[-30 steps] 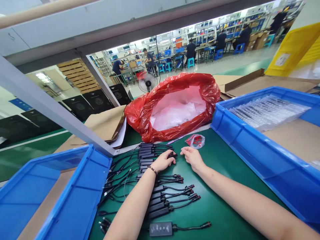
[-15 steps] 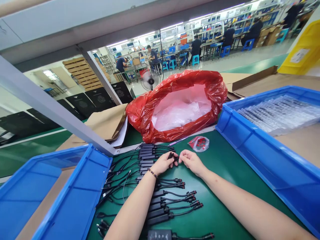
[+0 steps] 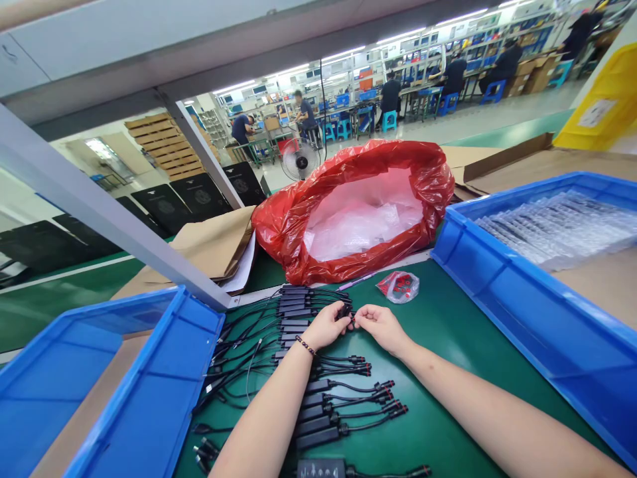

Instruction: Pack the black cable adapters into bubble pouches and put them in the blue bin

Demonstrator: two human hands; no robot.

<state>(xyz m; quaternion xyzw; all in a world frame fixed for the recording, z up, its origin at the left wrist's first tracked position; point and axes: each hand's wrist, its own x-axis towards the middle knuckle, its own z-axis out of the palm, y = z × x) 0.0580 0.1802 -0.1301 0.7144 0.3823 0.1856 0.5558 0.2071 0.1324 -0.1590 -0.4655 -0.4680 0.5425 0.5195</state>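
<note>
My left hand (image 3: 329, 325) is closed around a black cable connector (image 3: 344, 311), partly hidden by the fingers. Against it, the fingertips of my right hand (image 3: 381, 326) are pinched on a small red piece at the connector's end; its exact shape is too small to tell. Beneath and beside my left arm lie rows of black cables with slim box modules (image 3: 318, 437), several with red-ringed connectors (image 3: 398, 407) pointing right. A clear bag of small red rings (image 3: 399, 287) lies beyond my right hand on the green table (image 3: 448, 345).
A red plastic bag (image 3: 279, 232) holding clear pouches stands at the back. Blue bins flank me: the left bin (image 3: 149, 378) and the right bin (image 3: 522, 292) with packed clear bags (image 3: 557, 226). A slanted metal post (image 3: 114, 206) rises at left. Several people sit or stand far off.
My hands stay together at nearly the same spot. My right fingertips have shifted slightly on the connector's end, and a bit of red now shows there.
</note>
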